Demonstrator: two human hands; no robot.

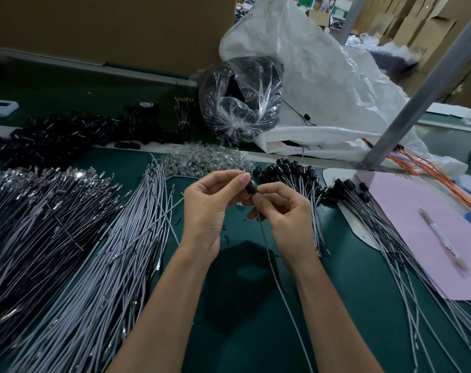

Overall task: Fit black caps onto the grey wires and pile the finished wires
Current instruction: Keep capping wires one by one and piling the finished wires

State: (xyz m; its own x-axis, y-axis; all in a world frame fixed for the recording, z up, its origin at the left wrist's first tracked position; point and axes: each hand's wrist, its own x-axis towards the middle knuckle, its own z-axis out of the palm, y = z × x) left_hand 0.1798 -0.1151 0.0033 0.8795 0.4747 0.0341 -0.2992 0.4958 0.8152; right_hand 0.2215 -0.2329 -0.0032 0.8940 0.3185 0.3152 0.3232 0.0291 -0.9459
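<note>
Over the green table my left hand [211, 203] and my right hand [281, 211] meet, fingertips together. Between them sits a black cap [251, 187], pinched by the left thumb and fingers. My right hand pinches the grey wire [276, 275] just below the cap; the wire trails down towards me. Bare grey wires [116, 265] lie in a long bundle on the left. Capped wires [304, 184] are piled on the right, caps pointing away. Loose black caps [67, 135] are heaped at the back left.
Clear small parts [204, 160] lie in a heap behind my hands. A clear bag of black parts [239, 100] and a white plastic sack [323, 76] stand behind. A metal post [417, 95] rises at right above a pink sheet [422, 227] with a pen [441, 238].
</note>
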